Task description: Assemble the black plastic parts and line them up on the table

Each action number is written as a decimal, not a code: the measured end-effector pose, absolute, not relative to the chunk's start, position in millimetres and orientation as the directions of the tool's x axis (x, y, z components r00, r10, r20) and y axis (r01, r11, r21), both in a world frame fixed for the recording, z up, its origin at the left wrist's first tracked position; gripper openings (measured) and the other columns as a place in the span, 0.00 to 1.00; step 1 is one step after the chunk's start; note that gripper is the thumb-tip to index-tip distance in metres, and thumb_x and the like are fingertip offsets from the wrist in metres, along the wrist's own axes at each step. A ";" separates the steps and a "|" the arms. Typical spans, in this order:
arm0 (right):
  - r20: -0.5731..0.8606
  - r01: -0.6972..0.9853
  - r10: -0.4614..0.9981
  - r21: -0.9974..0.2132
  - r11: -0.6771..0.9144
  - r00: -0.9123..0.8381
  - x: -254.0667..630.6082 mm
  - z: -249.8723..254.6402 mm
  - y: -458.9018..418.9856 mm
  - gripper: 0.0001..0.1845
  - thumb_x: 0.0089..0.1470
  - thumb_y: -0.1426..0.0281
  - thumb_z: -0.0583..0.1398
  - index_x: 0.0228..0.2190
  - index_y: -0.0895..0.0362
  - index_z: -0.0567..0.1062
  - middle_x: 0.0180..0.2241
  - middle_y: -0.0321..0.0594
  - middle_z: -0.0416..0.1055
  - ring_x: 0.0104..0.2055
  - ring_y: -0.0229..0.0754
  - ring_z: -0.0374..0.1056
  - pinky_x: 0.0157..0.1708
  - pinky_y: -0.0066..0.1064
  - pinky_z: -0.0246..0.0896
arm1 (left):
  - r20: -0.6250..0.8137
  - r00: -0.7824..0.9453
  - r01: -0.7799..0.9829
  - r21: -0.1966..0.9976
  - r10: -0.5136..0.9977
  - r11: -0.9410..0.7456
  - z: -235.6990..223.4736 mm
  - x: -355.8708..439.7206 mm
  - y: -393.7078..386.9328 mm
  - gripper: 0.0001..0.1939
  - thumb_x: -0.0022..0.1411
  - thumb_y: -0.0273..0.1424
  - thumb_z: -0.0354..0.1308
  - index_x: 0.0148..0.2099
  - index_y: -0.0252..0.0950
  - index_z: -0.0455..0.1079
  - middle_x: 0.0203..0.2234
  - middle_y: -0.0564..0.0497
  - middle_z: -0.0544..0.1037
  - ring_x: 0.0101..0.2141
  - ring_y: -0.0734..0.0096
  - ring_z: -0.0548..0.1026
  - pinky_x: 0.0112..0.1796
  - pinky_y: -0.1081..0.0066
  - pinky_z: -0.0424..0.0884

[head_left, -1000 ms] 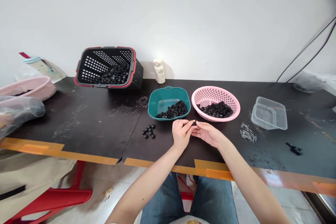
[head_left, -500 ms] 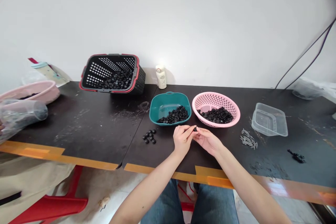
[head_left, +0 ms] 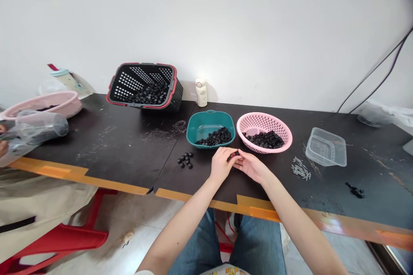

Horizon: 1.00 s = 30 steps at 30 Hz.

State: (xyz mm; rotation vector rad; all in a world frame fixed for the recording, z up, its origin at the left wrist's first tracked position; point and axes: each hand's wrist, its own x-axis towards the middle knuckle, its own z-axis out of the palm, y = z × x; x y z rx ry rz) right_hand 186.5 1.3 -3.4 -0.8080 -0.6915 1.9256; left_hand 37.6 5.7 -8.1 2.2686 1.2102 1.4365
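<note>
My left hand [head_left: 222, 164] and my right hand [head_left: 251, 166] meet over the table, close in front of two containers. Between their fingertips is a small black round part [head_left: 238, 153], mostly covered by the fingers; both hands pinch it. Just behind my left hand stands a teal basin [head_left: 210, 116] with small black parts in it. A pink perforated basket [head_left: 285, 135], behind my right hand, holds more black pieces. Left of my hands, several black round caps [head_left: 185, 160] lie loose on the dark table.
Metal pins [head_left: 300, 169] lie in a pile on the right, near a clear plastic tub [head_left: 326, 148] and a small black item [head_left: 355, 190]. Back left are a grey basket [head_left: 177, 94] of black caps and a white bottle [head_left: 201, 93]. A person's hand [head_left: 3, 142] is at the far left, by a plastic cup [head_left: 41, 126].
The camera view has shifted slightly. My hands stay together at the black part, with the fingers moved a little around it. The other person's hand shows more at the left.
</note>
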 end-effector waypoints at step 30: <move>-0.073 0.391 0.952 -0.919 0.051 -0.297 178.9 -23.6 -4.9 0.14 0.50 0.58 0.58 0.28 0.55 0.77 0.26 0.39 0.74 0.28 0.41 0.67 0.26 0.30 0.58 | 0.464 0.321 0.921 0.052 0.826 -0.387 59.1 -106.5 46.2 0.15 0.64 0.35 0.49 0.50 0.39 0.70 0.41 0.45 0.76 0.44 0.64 0.73 0.46 0.67 0.67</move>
